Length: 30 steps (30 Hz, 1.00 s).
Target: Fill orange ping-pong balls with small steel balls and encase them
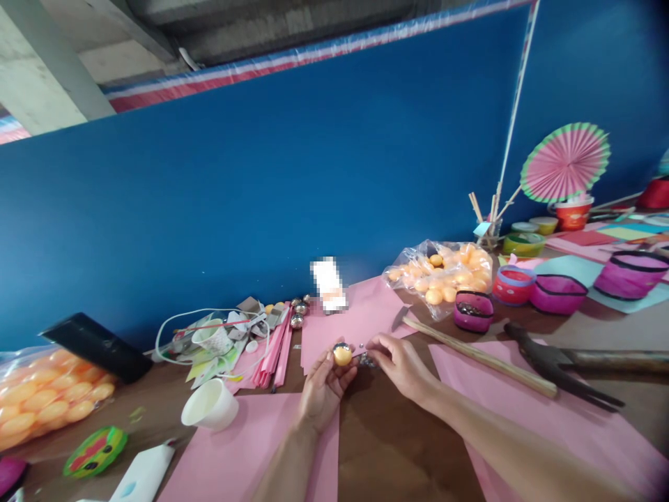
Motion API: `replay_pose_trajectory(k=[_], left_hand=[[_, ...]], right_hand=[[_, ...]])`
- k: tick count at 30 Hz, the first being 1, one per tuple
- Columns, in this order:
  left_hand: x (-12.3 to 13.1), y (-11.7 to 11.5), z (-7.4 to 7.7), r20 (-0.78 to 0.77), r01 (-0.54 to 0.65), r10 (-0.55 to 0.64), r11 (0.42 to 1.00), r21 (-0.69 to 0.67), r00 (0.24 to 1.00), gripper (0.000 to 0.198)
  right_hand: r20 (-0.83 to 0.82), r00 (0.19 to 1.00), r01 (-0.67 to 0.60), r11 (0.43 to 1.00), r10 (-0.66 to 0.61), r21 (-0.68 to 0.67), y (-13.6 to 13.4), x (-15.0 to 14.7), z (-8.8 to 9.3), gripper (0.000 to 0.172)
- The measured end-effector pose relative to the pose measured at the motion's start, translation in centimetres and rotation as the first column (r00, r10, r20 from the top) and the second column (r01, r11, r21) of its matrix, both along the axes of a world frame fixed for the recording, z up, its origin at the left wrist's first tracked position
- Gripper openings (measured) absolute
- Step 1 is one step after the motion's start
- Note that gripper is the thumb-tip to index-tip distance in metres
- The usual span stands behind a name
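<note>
My left hand (321,387) is closed round a small orange ball (342,355) and holds it up just above the brown table (387,439). My right hand (400,362) sits close to the right of the ball, fingers curled in a pinch over some small shiny metal pieces (366,360) on the pink paper (360,314). What the right fingers grip is too small to make out.
Bags of orange balls lie at far left (47,397) and back right (444,275). A white cup (210,404), a long stick (481,357), a hammer (569,366), pink bowls (557,293), a paper fan (564,162) and a blue wall (293,181) surround the spot.
</note>
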<state>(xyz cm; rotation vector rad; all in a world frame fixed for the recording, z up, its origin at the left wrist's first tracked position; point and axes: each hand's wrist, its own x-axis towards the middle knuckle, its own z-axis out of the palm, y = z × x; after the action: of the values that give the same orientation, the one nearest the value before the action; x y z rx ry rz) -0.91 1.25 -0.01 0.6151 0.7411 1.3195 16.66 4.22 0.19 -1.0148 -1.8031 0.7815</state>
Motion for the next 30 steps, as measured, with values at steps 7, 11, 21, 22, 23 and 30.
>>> replay_pose_trajectory(k=[7, 11, 21, 22, 23, 30], left_hand=[[-0.01, 0.04, -0.19, -0.009, 0.002, -0.002, 1.000, -0.001, 1.000, 0.042], [0.19, -0.04, -0.01, -0.011, 0.007, -0.007, 1.000, 0.011, 1.000, 0.040], [0.59, -0.22, -0.01, -0.085, -0.011, 0.015, 0.999, 0.043, 0.996, 0.040], [0.61, -0.26, 0.02, -0.099, -0.012, 0.016, 0.999, 0.048, 0.995, 0.040], [0.63, -0.29, 0.05, -0.112, -0.011, 0.016, 0.999, 0.051, 0.994, 0.039], [0.72, -0.35, 0.06, -0.144, -0.021, 0.031, 0.997, 0.070, 0.989, 0.038]], right_hand=[[-0.085, 0.994, -0.073, 0.996, 0.069, -0.046, -0.27, -0.29, 0.16, 0.013], [-0.150, 0.987, -0.080, 0.992, 0.065, -0.095, -0.39, -0.35, 0.43, 0.010], [-0.181, 0.982, -0.081, 0.987, 0.055, -0.136, -0.59, -0.68, 0.71, 0.010], [-0.186, 0.981, -0.079, 0.987, 0.053, -0.137, -0.57, -0.72, 0.65, 0.010], [-0.193, 0.980, -0.080, 0.987, 0.053, -0.137, -0.53, -0.75, 0.59, 0.009], [-0.226, 0.971, -0.118, 0.978, 0.078, -0.169, -0.55, -0.76, 0.33, 0.009]])
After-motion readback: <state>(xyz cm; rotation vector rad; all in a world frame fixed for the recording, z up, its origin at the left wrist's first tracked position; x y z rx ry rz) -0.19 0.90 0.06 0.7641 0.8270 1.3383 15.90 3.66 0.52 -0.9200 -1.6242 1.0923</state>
